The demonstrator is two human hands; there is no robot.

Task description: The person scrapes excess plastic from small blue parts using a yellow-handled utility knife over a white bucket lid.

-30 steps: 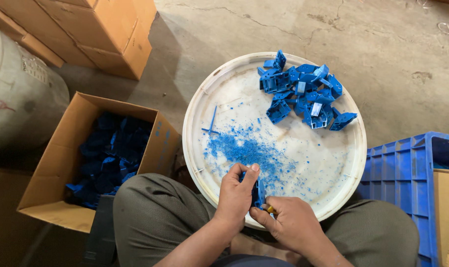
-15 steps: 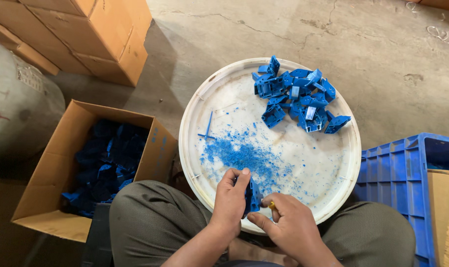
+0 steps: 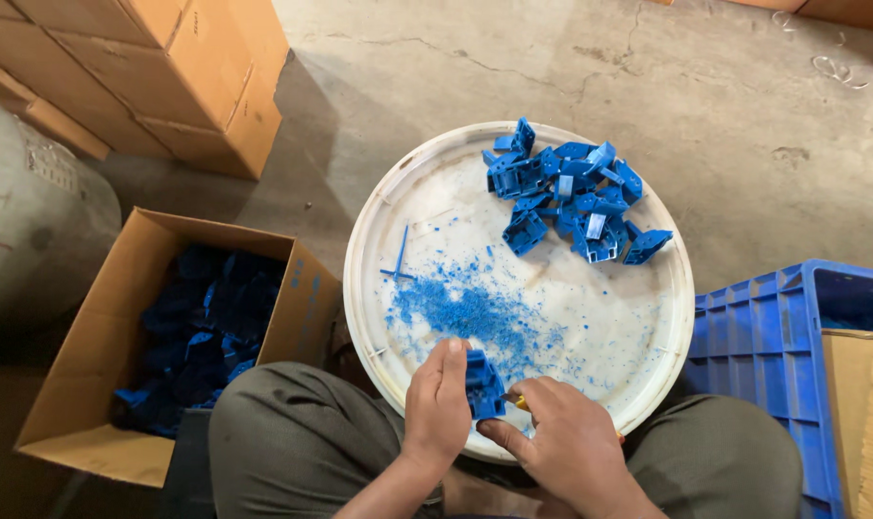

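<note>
My left hand [image 3: 436,408] grips a small blue plastic part [image 3: 482,383] over the near edge of a round white tray [image 3: 379,221]. My right hand [image 3: 563,440] is beside it, holding a small tool with a yellow handle [image 3: 519,403] against the part. A pile of several blue plastic parts [image 3: 569,200] lies at the tray's far side. Blue shavings [image 3: 465,312] and a thin blue cross-shaped sprue [image 3: 399,261] are scattered on the tray's middle and left.
An open cardboard box [image 3: 90,336] holding blue parts stands at my left knee. A blue plastic crate [image 3: 773,356] stands at the right with a cardboard box [image 3: 861,413] in it. Stacked cartons [image 3: 158,67] and a pale drum [image 3: 28,221] are at upper left. The floor is concrete.
The view has shifted slightly, so the tray sits a little more to the left and lower. Both hands stay at the tray's near edge, working on the blue part.
</note>
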